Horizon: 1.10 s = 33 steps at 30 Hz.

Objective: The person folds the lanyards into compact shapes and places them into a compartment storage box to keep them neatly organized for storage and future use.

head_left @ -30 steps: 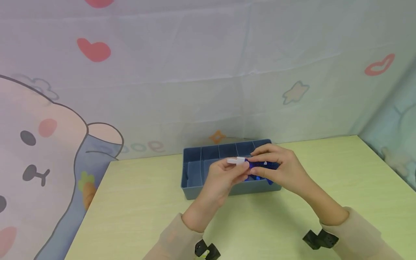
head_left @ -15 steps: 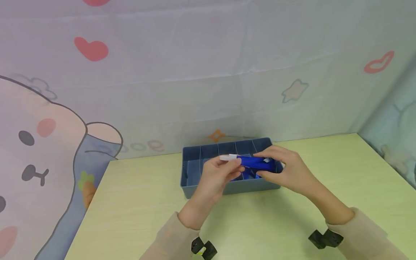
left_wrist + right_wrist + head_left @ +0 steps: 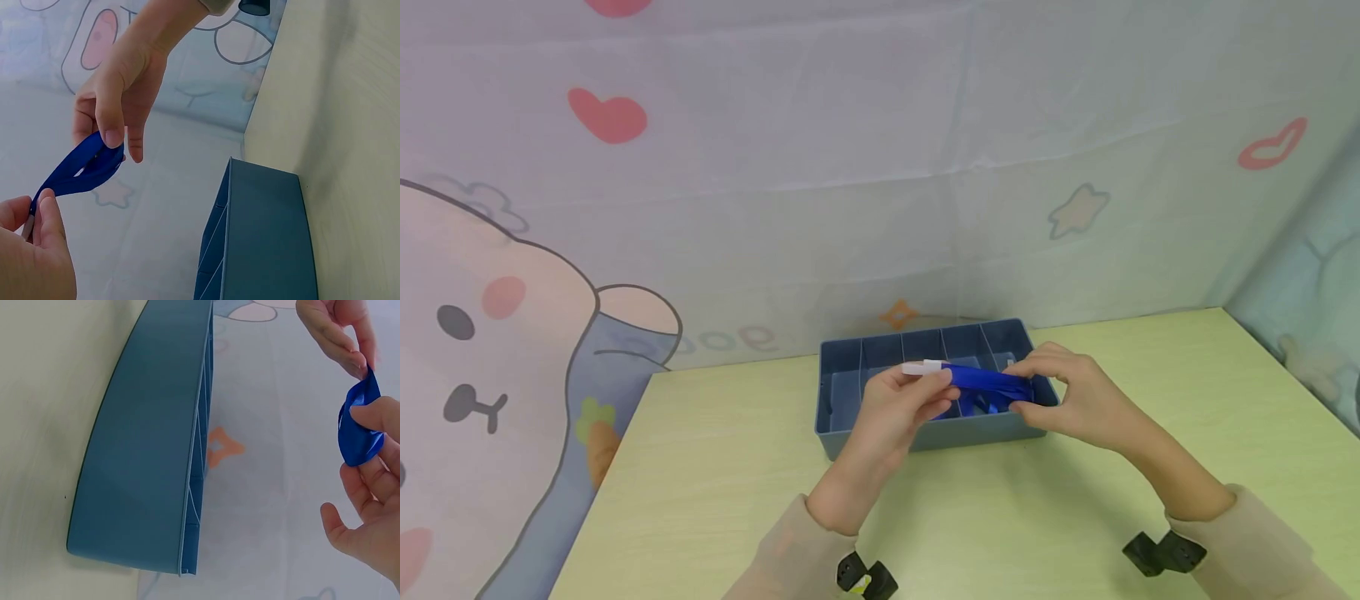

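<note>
A flat blue ribbon (image 3: 985,381), folded into a loop with a white end piece (image 3: 922,367), is held above the compartment box. My left hand (image 3: 898,408) pinches it where the blue meets the white. At the other end my right hand (image 3: 1071,396) holds the loop, its thumb on the near side, as the right wrist view shows with the blue ribbon (image 3: 359,428). From the left wrist, the loop of ribbon (image 3: 75,181) appears slightly spread between both hands. Part of the white piece is covered by my left fingers.
The grey-blue divided box (image 3: 880,442) stands on the pale wooden table (image 3: 722,500) beneath my hands. More blue strips (image 3: 981,406) show in its middle and right compartments. A printed cloth (image 3: 820,208) hangs behind the table.
The ribbon was mostly covered by my fingers and now lies exposed between my hands. My right hand has shifted right along it, my left slightly left.
</note>
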Tool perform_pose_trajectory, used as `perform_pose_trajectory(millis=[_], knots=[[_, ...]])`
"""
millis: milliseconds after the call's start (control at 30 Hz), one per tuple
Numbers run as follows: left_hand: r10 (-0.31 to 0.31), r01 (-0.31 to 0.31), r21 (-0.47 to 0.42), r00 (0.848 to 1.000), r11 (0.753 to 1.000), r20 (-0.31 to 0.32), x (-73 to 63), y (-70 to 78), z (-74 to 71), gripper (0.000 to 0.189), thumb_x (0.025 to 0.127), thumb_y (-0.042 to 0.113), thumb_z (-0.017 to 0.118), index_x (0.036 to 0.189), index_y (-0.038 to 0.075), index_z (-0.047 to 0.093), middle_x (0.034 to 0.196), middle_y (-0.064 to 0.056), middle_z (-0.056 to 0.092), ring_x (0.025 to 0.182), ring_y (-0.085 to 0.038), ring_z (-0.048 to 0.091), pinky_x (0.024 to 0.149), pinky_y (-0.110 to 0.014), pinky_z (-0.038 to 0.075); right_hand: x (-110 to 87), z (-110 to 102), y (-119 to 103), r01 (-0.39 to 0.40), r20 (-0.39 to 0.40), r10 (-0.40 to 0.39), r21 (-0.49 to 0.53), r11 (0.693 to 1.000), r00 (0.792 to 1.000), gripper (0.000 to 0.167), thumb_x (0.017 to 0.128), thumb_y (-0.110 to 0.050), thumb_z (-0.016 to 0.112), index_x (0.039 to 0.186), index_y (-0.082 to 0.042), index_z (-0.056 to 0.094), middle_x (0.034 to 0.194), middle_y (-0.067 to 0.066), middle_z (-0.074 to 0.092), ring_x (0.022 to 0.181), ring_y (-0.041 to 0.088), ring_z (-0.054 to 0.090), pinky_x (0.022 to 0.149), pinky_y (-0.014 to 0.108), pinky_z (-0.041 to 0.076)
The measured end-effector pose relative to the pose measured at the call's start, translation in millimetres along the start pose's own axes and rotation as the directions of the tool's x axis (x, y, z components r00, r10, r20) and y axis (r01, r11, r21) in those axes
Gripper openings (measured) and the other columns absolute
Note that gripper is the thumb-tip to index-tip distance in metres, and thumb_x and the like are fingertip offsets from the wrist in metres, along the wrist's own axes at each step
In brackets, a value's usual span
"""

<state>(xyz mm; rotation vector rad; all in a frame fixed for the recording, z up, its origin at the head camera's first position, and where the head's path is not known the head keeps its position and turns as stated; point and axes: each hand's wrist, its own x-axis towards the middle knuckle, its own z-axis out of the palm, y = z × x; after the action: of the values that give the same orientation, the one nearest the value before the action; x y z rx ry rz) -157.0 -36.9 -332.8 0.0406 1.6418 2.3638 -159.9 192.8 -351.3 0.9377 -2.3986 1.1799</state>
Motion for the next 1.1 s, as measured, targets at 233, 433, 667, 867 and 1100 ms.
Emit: perform_pose_trajectory(millis=[233, 433, 667, 867, 1100], knots=[[0.012, -0.012, 0.020, 1.000, 1.000, 0.008, -2.8, 0.4, 0.4, 0.017, 0.087, 0.000, 0.063, 0.101, -0.008, 0.061, 0.078, -0.005, 0.066, 0.069, -0.011, 0.066, 0.068, -0.018, 0.053, 2.5, -2.8, -3.2, -0.092, -0.009, 0.092, 0.030, 0.995, 0.996, 0.017, 0.075, -0.001, 0.074, 0.088, -0.011, 0.070, 0.089, -0.004, 0.063, 0.081, 0.009, 0.054, 0.070, 0.032, 0.046], [0.059, -0.057, 0.074, 0.998, 0.996, -0.027, -1.4, -4.3, -1.0, 0.018, 0.086, 0.002, 0.065, 0.101, -0.008, 0.062, 0.080, -0.004, 0.066, 0.070, -0.012, 0.065, 0.070, -0.021, 0.054, 2.9, -5.7, -3.5, -0.129, 0.066, 0.123, 0.104, 0.986, 0.990, 0.018, 0.076, -0.001, 0.072, 0.081, -0.018, 0.066, 0.082, -0.007, 0.060, 0.079, 0.012, 0.050, 0.072, 0.039, 0.039], [0.091, -0.081, 0.156, 0.994, 0.984, -0.059, -0.8, -8.1, -2.1, 0.020, 0.085, 0.002, 0.066, 0.101, -0.008, 0.063, 0.082, -0.006, 0.067, 0.070, -0.014, 0.065, 0.071, -0.024, 0.054, 5.3, -7.9, -1.8, -0.056, 0.119, 0.049, 0.052, 0.997, 0.992, 0.018, 0.076, -0.004, 0.073, 0.081, -0.020, 0.067, 0.076, -0.012, 0.057, 0.074, 0.011, 0.046, 0.064, 0.031, 0.040], [0.110, -0.099, 0.173, 0.993, 0.980, -0.053, -0.3, -12.4, -3.4, 0.017, 0.085, 0.001, 0.065, 0.099, -0.009, 0.064, 0.081, -0.006, 0.067, 0.069, -0.012, 0.065, 0.071, -0.025, 0.054, 8.8, -7.8, -0.9, 0.080, 0.149, -0.061, -0.128, 0.988, 0.987, 0.014, 0.075, -0.006, 0.075, 0.079, -0.018, 0.070, 0.073, -0.020, 0.051, 0.068, 0.005, 0.038, 0.056, 0.022, 0.033], [0.110, -0.100, 0.150, 0.992, 0.984, -0.056, -0.8, -11.5, -3.5, 0.017, 0.085, 0.001, 0.066, 0.098, -0.009, 0.063, 0.079, -0.005, 0.066, 0.068, -0.012, 0.065, 0.070, -0.024, 0.054, 6.4, -7.6, 1.5, 0.029, 0.111, -0.025, -0.037, 0.999, 0.993, 0.021, 0.071, -0.003, 0.078, 0.077, -0.020, 0.068, 0.084, -0.014, 0.055, 0.079, 0.007, 0.045, 0.064, 0.027, 0.041]])
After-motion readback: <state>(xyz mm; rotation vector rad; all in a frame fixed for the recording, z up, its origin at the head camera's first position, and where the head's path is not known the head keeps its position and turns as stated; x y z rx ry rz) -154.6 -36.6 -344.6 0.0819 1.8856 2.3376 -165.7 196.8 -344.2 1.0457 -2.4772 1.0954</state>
